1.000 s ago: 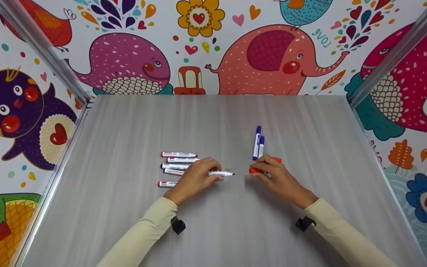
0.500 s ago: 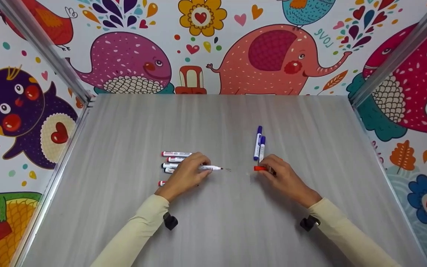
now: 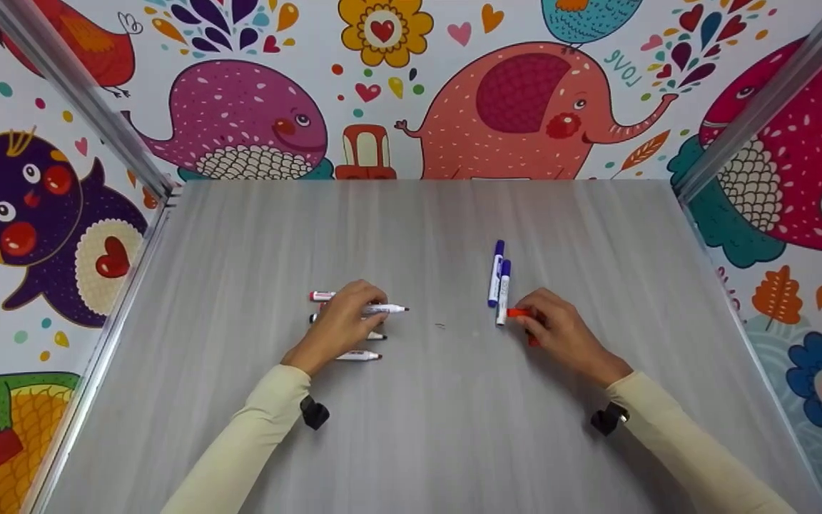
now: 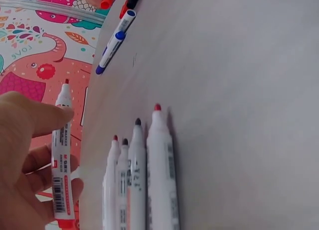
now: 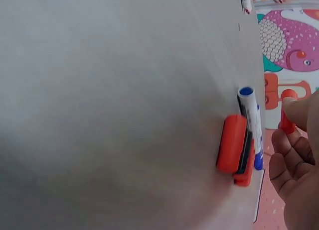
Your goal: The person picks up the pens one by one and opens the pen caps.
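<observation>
My left hand [image 3: 343, 318] holds an uncapped red marker [image 4: 62, 160] raised above a row of uncapped markers. Within that row, a red-tipped marker [image 4: 160, 165] lies nearest the left wrist camera, beside a black-tipped marker [image 4: 137, 170]; in the head view the hand covers much of the row. Between thumb and fingers, my right hand [image 3: 564, 332] pinches a small red marker cap [image 5: 288, 110]. Under it on the table lie a loose red cap [image 5: 232, 143], a black cap [image 5: 245, 153] and another red cap [image 5: 244, 177].
Two blue markers [image 3: 504, 293] lie side by side just left of my right hand. A short dark pen mark [image 3: 439, 326] shows on the grey table [image 3: 418, 428]. Cartoon-printed walls [image 3: 382, 93] and metal posts [image 3: 760, 100] bound the far edge and sides.
My left hand has moved left and away from me with the red marker, back over the row. My right hand has shifted slightly right with the red cap, uncovering the pen mark's surroundings.
</observation>
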Motion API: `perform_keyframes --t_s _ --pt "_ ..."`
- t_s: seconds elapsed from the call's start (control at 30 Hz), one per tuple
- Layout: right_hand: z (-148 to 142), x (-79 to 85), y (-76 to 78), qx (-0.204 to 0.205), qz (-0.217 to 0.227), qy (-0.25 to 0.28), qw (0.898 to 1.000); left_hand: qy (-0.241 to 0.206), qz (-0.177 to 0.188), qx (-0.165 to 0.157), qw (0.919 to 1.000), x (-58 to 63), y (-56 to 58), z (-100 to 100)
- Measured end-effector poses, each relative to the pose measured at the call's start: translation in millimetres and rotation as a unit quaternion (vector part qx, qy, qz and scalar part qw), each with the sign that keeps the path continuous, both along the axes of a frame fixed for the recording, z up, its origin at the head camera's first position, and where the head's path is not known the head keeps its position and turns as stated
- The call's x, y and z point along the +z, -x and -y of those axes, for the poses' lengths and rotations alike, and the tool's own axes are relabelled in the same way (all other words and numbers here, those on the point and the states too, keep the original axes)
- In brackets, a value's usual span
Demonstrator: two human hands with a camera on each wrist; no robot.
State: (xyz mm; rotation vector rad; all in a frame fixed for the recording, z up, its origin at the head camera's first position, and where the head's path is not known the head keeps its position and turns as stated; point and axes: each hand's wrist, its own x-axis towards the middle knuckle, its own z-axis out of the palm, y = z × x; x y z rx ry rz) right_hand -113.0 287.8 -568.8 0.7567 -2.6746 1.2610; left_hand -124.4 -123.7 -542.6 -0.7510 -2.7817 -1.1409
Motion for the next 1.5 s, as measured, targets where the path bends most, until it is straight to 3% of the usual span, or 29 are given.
perform_keyframes --t_s 0.47,0.87,1.07,1.5 --pt "-13.6 -3.1 15.9 -0.043 0.025 -0.034 0.998 0.022 0.027 0.03 0.9989 -1.0 16.7 20.9" --pt "-22.6 -7.9 28.7 -0.064 0.008 -0.066 0.996 0.025 0.025 0.036 0.9987 -5.9 31.2 28.4" --pt "-28.4 -12.9 31.4 -0.073 0.02 -0.073 0.994 0.026 0.023 0.035 0.9988 -10.8 39.9 30.7" --pt "-29.9 -19.8 38.6 -0.076 0.022 -0.075 0.994 0.048 0.1 0.063 0.9919 -20.2 42.9 36.1"
